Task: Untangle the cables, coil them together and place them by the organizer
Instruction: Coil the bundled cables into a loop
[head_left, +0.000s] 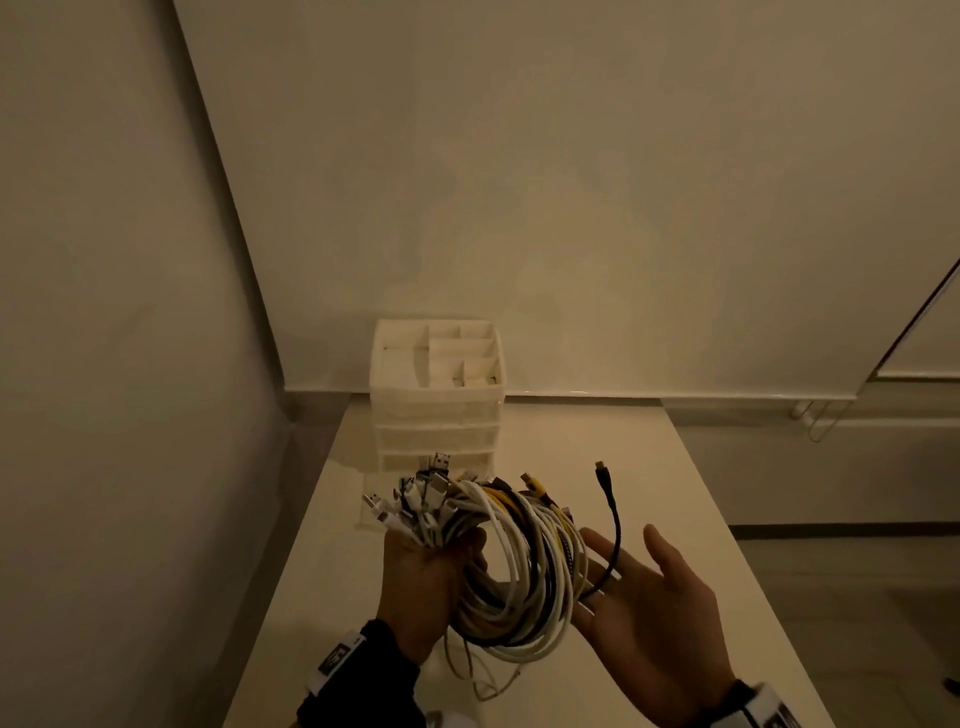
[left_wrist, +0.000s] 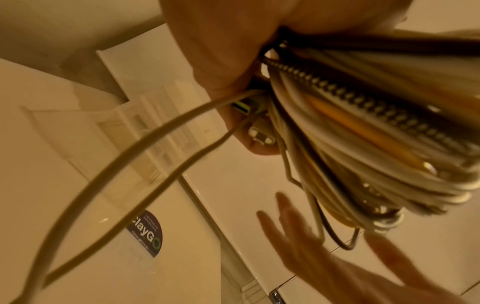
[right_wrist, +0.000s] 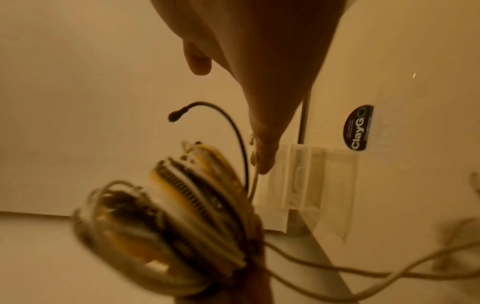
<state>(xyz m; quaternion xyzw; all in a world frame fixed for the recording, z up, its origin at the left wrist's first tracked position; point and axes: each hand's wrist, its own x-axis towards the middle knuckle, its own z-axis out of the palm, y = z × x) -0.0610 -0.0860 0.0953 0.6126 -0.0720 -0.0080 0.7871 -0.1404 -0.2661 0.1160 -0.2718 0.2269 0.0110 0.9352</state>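
A thick coil of white, yellow and dark cables (head_left: 524, 571) hangs in the air over the white table (head_left: 649, 493). My left hand (head_left: 426, 577) grips it at the top left, where several plug ends (head_left: 415, 499) stick up. In the left wrist view the bundle (left_wrist: 363, 133) runs out of the fist. My right hand (head_left: 644, 597) is flat and open beside the coil's right side, palm toward it. One dark cable end (head_left: 608, 499) curves up past its fingers (right_wrist: 265, 156). The white drawer organizer (head_left: 436, 395) stands at the table's far edge, behind the coil.
A few loose white cable loops (head_left: 483, 670) dangle below the coil toward the table's near edge. A round dark sticker (left_wrist: 148, 234) is on the tabletop. Walls close in behind and to the left. The floor lies to the right of the table.
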